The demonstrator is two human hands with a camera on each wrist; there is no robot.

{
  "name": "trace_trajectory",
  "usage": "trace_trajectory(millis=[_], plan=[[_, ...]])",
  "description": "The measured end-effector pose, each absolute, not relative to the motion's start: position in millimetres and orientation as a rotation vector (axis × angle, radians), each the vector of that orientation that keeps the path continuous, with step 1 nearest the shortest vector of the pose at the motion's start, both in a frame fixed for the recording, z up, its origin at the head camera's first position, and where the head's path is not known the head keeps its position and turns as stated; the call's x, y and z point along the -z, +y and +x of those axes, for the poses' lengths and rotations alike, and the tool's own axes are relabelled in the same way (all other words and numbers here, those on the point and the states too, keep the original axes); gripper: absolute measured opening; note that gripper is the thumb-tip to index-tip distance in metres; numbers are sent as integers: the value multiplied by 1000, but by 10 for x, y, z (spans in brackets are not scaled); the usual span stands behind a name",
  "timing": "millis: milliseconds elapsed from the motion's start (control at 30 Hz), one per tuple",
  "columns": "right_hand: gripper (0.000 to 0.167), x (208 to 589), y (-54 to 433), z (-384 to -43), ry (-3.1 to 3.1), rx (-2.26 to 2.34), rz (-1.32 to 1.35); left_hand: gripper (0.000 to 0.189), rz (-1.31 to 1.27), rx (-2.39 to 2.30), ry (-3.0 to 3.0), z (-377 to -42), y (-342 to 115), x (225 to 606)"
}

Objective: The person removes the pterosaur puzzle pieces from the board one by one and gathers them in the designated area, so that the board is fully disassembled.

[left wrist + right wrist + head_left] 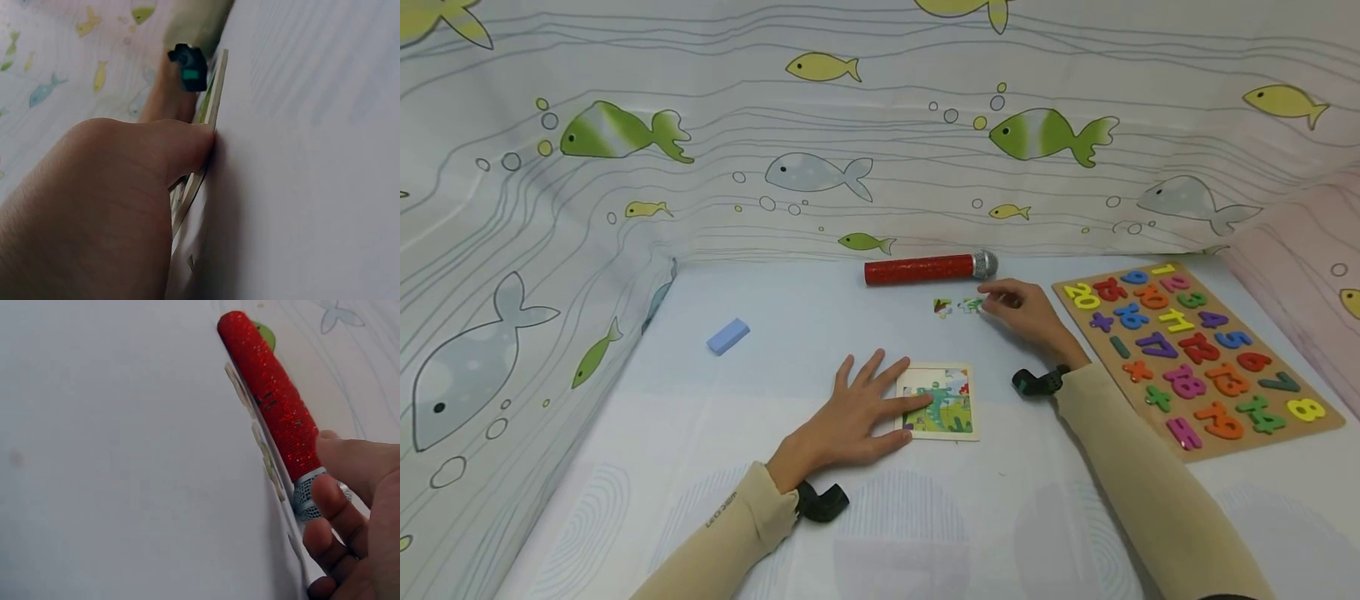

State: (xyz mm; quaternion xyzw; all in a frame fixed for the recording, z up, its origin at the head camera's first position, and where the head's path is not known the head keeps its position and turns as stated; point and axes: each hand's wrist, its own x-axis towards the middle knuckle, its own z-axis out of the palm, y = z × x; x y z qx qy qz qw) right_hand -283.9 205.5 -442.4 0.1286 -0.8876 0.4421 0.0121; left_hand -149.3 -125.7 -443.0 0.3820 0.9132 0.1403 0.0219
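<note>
Spread left hand on a puzzle board, right hand beside loose pieces

A small, nearly square jigsaw board with a pale wooden frame (974, 417) lies flat before the person; no long axis stands out, and its printed grass runs along the near edge. The left hand (859, 412), fingers straight and fanned, rests on the board's left side, grasping nothing.

Beyond the board lie a small patterned jigsaw piece (942, 309) and green-and-white jigsaw pieces (969, 306), their count unclear. The right hand (1028, 315) is just right of them, loosely curled with thumb and fingers parted and no visible hold; contact cannot be told.

Farther beyond the board, a glittery red microphone (921, 270) lies sideways, silver mesh head pointing right. A blue rectangular block (728, 337) sits left of the board; a brown board of coloured numbers (1157, 398), right.
</note>
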Motion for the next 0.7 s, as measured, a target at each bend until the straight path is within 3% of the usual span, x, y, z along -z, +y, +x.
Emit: trace_trajectory(millis=[333, 700], plan=[[29, 4421, 2014, -2610, -2594, -1531, 410, 53, 1199, -446, 2837, -1489, -1254, 4408], [21, 4290, 1820, -2260, -2783, -1368, 961, 52, 1191, -423, 2841, -1498, -1254, 4401]])
